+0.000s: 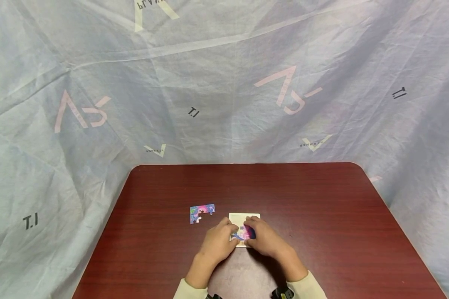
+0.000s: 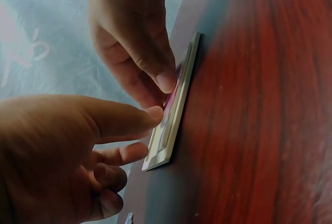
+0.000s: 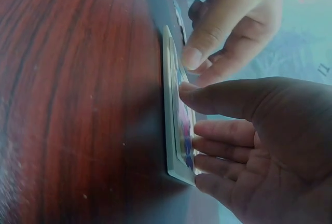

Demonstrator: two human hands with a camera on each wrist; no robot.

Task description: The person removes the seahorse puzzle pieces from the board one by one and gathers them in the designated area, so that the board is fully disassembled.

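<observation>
A pale square puzzle tray (image 1: 238, 219) lies flat on the table, with joined pink, purple and blue jigsaw pieces (image 1: 243, 234) in its near part. My left hand (image 1: 218, 243) is at the tray's left side, thumb and fingertips touching the puzzle from above. From the right, my right hand (image 1: 266, 238) reaches over the tray and hides part of the pieces. In the right wrist view, that hand's fairly straight fingers (image 3: 223, 145) meet the tray's far side while its thumb rests on the picture. The left thumb (image 2: 122, 119) extends to the tray in the left wrist view.
Left of the tray, a few more joined jigsaw pieces (image 1: 198, 209) form a corner shape on the dark red wooden table (image 1: 303, 199). Printed grey-white sheeting (image 1: 224, 104) hangs behind the table and along its sides.
</observation>
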